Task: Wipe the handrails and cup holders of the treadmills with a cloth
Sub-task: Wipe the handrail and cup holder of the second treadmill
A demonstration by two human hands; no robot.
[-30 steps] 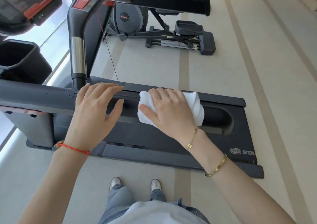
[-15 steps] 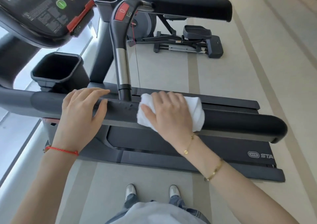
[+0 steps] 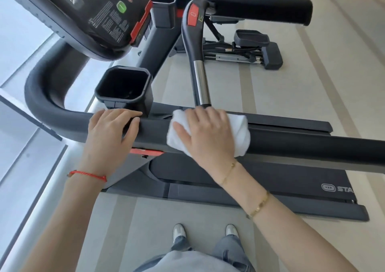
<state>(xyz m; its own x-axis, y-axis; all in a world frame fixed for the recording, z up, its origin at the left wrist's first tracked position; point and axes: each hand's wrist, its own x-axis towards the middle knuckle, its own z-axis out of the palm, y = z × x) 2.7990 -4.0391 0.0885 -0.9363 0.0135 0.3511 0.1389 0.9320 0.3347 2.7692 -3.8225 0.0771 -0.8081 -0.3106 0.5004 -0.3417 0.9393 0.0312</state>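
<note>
Wiping the near handrail (image 3: 302, 144) with our right hand (image 3: 205, 133) curled round the white cloth (image 3: 239, 134) and left hand (image 3: 108, 132) resting flat beside the cup holder (image 3: 125, 87), we could easily skip the underside.

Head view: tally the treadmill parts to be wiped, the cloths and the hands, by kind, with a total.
Padded handrails: 2 (near, far)
Cup holders: 2 (near, far)
White cloth: 1
Hands: 2 (left hand, right hand)
Total: 7
</note>
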